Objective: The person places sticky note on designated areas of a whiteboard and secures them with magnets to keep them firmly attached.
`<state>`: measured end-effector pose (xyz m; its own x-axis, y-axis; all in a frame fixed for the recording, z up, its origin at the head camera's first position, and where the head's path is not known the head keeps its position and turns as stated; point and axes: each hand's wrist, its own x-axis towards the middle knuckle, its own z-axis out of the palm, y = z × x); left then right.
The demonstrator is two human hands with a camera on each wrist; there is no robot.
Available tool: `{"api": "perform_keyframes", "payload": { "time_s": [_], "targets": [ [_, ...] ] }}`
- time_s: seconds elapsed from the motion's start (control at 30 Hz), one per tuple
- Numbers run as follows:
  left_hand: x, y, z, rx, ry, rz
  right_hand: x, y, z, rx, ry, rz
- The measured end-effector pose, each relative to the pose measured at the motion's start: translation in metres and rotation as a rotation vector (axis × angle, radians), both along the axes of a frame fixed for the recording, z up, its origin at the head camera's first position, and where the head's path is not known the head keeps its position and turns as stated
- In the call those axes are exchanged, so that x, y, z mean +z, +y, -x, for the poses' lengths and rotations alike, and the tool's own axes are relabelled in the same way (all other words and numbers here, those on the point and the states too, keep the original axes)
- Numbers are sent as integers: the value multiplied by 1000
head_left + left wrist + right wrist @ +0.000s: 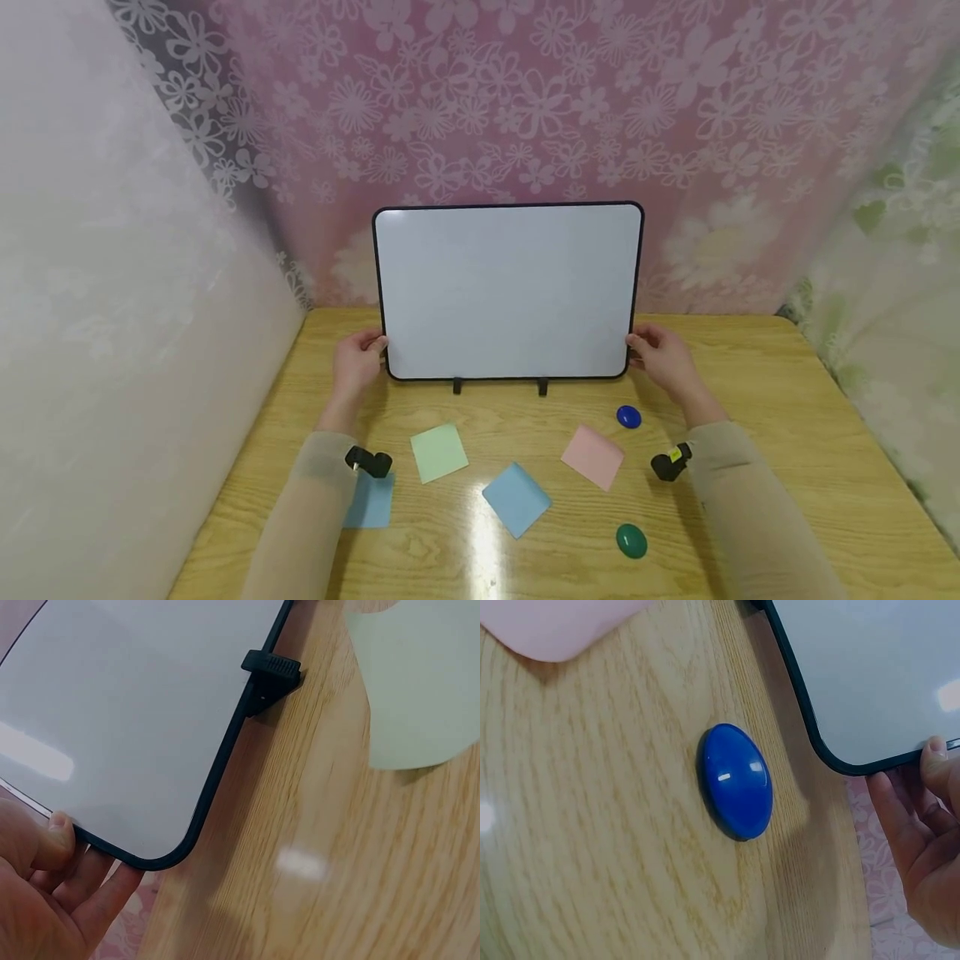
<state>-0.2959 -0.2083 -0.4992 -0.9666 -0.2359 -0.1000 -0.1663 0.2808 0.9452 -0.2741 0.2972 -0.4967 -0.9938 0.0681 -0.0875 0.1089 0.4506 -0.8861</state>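
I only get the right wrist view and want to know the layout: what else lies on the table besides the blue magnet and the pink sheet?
Observer: A green magnet lies nearer the person than the blue magnet.
Operator: Any other sheets?
Observer: Yes, a green note and a blue note lie flat left of the pink note; another blue one is partly under the left sleeve.
Operator: Is the left hand on the board too?
Observer: Yes, the left hand grips the whiteboard at its lower left corner, thumb on the front, while the right hand holds the lower right corner.
Operator: Is the board lying down?
Observer: No, it stands upright on two black feet.
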Motion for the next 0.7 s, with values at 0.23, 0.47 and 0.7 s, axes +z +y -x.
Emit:
{"api": "perform_keyframes", "payload": {
  "time_s": [0.23,0.47,0.7],
  "targets": [
    [3,5,2,6,20,2,1,3,1,-15,18,-20],
    [4,8,4,17,19,1,-1,5,-2,-11,-1,0],
    [3,9,3,16,3,-8,-2,5,-5,-6,-8,2]
  ]
}}
